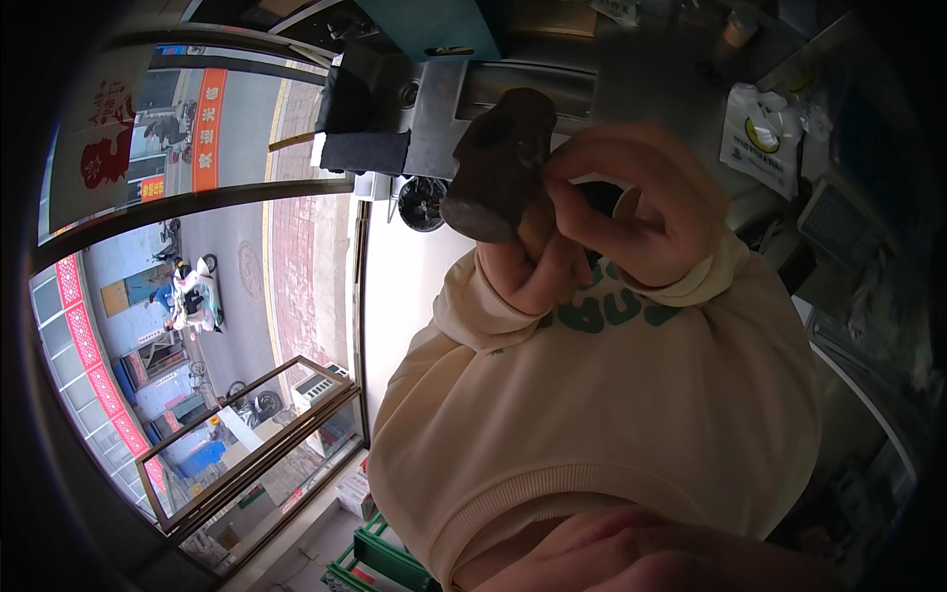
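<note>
A dark, worn hammer with a thick, blocky head is held up in front of my chest. On its upper face shows a dark oval spot, perhaps the eye; any handle is hidden from this view. My left hand is closed around it from below, fingers curled behind the head. Beside the head's right side, my right hand is closed in a pinch, with thumb and forefinger tips at the hammer's edge. What the right fingertips hold, if anything, is too small to make out. Both forearms wear cream sleeves.
Beyond the hands runs a metal counter with a recessed sink-like basin. A white plastic bag lies at the right, above a keypad device. A black-lined bin stands left of the hammer. Windows onto a street fill the left.
</note>
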Action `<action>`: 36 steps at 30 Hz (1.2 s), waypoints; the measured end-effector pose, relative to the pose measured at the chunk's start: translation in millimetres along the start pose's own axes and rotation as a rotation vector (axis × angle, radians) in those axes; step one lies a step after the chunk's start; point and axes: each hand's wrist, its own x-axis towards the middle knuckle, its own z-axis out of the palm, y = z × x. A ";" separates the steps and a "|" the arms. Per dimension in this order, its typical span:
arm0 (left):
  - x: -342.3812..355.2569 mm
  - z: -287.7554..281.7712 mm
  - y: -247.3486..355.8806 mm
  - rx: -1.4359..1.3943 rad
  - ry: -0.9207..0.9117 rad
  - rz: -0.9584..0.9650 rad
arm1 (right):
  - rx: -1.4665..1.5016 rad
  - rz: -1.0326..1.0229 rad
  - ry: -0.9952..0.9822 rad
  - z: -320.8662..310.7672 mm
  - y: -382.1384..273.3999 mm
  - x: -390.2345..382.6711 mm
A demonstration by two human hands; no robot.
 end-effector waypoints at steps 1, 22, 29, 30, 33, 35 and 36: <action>0.2 1.2 -0.2 -0.018 0.016 -0.006 | 0.003 0.013 -0.016 -1.0 0.4 0.7; 24.4 -0.7 6.0 0.006 -0.061 -0.095 | -0.075 -0.002 -0.015 -8.4 13.0 7.2; 29.8 1.0 4.5 -0.017 -0.059 -0.089 | -0.038 0.044 0.034 -7.7 17.3 6.4; 30.3 1.5 3.3 -0.038 -0.050 -0.084 | -0.028 0.059 0.033 -8.1 17.2 6.7; 35.1 -5.4 4.6 0.018 -0.177 -0.084 | -0.038 0.055 0.058 -8.5 19.3 7.2; 35.0 -4.2 1.4 -0.022 -0.149 -0.071 | -0.045 0.043 0.073 -8.1 20.9 7.6; 35.3 -3.7 0.3 -0.043 -0.135 -0.064 | -0.048 0.036 0.080 -8.0 21.8 7.9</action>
